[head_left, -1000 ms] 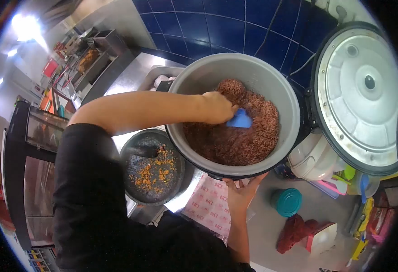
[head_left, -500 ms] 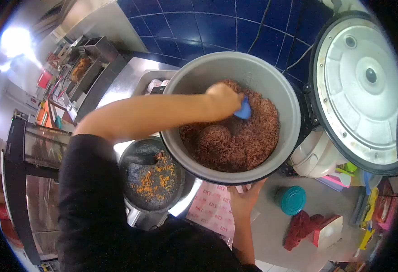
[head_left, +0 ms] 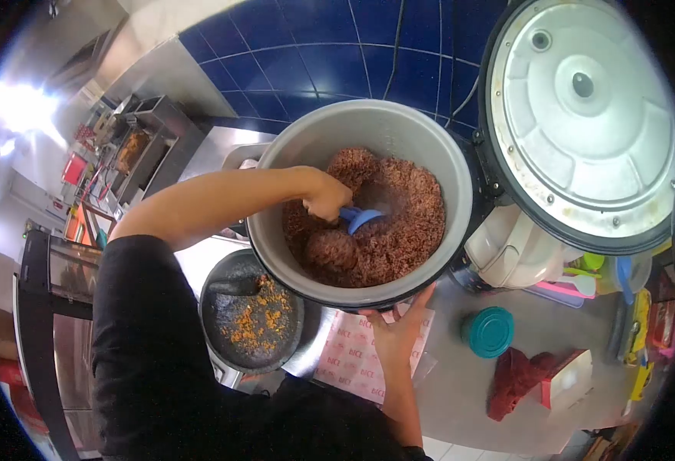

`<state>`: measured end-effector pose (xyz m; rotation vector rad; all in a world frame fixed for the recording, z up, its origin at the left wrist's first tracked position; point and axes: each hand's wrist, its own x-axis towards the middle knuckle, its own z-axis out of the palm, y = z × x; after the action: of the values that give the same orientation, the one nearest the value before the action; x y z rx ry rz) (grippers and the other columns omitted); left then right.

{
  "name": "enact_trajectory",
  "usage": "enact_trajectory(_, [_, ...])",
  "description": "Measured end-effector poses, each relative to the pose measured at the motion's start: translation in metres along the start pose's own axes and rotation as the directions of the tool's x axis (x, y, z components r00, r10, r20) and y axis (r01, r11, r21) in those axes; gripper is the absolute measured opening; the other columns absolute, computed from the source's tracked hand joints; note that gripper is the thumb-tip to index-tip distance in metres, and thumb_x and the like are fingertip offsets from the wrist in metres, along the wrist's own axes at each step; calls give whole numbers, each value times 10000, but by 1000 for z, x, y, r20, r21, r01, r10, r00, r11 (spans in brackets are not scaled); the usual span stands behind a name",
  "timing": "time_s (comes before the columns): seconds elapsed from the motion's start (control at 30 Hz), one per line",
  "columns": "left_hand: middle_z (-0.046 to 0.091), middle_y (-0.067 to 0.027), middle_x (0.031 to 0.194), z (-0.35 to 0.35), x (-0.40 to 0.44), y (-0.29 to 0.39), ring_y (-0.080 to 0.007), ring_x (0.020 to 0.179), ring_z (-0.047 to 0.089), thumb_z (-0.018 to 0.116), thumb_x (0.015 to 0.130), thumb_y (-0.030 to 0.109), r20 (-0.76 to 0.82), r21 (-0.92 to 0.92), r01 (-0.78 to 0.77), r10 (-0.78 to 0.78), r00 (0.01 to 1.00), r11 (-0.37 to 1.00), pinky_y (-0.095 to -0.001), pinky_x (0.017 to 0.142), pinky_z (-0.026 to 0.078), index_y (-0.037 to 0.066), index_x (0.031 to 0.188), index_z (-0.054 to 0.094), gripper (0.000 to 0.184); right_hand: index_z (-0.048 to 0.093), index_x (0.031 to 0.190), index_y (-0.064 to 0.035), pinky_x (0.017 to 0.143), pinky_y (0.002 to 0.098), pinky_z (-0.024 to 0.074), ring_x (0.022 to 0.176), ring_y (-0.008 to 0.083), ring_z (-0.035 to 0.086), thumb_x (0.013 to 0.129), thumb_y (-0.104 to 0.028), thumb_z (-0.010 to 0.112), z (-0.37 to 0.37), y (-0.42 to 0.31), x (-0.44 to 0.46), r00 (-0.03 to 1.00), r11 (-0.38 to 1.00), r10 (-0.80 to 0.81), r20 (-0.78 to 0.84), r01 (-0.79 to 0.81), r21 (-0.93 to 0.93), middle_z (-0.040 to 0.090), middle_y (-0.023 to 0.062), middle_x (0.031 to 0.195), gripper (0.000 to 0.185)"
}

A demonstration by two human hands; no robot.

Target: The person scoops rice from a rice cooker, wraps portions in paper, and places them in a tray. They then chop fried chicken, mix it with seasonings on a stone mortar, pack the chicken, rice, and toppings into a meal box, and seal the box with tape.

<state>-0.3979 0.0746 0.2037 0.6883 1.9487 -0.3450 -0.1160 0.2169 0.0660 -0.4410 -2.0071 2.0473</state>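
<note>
A large rice cooker (head_left: 449, 238) with a grey inner pot stands before me, holding reddish-brown cooked rice (head_left: 414, 203). Inside it, my left hand (head_left: 327, 197) is closed around the handle of a blue rice paddle (head_left: 366, 220). The paddle's blade is over a hollow in the middle of the rice, with mounded clumps on either side. Against the cooker's near outer side, below the rim, my right hand (head_left: 396, 326) grips with its thumb and fingers spread; its fingertips are partly hidden. The cooker's round metal-lined lid (head_left: 583, 131) is raised at the right.
A dark stone mortar (head_left: 226, 330) with orange bits stands left of the cooker. Printed paper (head_left: 353, 357) lies by my right hand. Farther right are a teal-lidded container (head_left: 491, 332), a dark red cloth (head_left: 516, 380) and a small box (head_left: 568, 380). Blue tiles (head_left: 314, 46) rise behind.
My left hand and the paddle have moved left and toward me through the rice. The rice has a wider hollow in its middle. My right hand stays on the cooker; the view has shifted.
</note>
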Motion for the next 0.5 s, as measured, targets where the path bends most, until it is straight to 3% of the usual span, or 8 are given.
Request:
enact_trajectory(0.13, [722,-252,937,16,-52,12,-417,881,702,641,902,191,-120,70,-288,295,948,955,-495,781,540,58,1383,577,504,-98,1623,-96,1142,511,426,1502,358,284,667,-55,937,1,-5,1,1000,1000,6,10,-6,26,102,216,1685,1410])
enact_trajectory(0.2, [722,-219,887,24,-103,48,-398,763,715,635,924,211,-451,279,-28,157,879,960,-481,682,569,124,1450,536,542,-99,1620,-87,1149,509,416,1498,357,296,694,-56,926,0,-1,0,1000,1000,-8,14,8,-3,101,215,1686,1381])
enact_trajectory(0.27, [713,-198,833,38,-130,74,-370,711,723,622,929,212,-590,394,151,124,798,907,-483,608,579,171,1505,484,594,-108,1619,-92,1149,508,417,1496,351,299,700,-50,921,-1,0,0,999,999,-44,21,43,12,102,213,1686,1381])
enact_trajectory(0.3, [713,-198,833,40,-142,84,-370,711,723,622,929,212,-592,394,150,125,796,907,-483,608,579,171,1505,484,594,-117,1618,-97,1148,506,418,1495,344,303,706,-44,917,-1,1,0,996,997,-78,34,77,30,103,210,1686,1380])
enact_trajectory(0.37, [703,-186,799,45,-160,93,-332,685,730,604,924,194,-857,340,316,153,493,886,-471,548,572,155,1521,460,616,-106,1618,-88,1136,502,439,1500,360,295,695,-55,924,-1,2,2,997,997,-72,29,71,32,106,239,1675,1383])
enact_trajectory(0.4, [703,-186,799,42,-158,91,-332,685,730,604,924,194,-857,333,320,144,494,887,-471,548,572,155,1521,460,616,-95,1618,-80,1124,499,459,1506,375,287,683,-66,930,-1,3,1,998,998,-61,26,60,34,108,269,1664,1387])
enact_trajectory(0.47, [719,-195,838,19,-143,80,-323,700,737,584,931,183,-936,176,374,37,351,911,-464,572,583,105,1525,448,614,-97,1617,-75,1122,498,460,1500,373,298,685,-65,929,-2,-1,0,999,999,-26,35,25,31,113,267,1664,1386])
enact_trajectory(0.5, [727,-193,883,5,-128,72,-329,721,739,570,948,188,-910,159,369,-9,415,916,-457,586,588,85,1518,450,591,-100,1615,-71,1120,498,460,1495,371,310,687,-65,928,-2,-3,0,999,1000,6,33,-7,27,118,265,1663,1386])
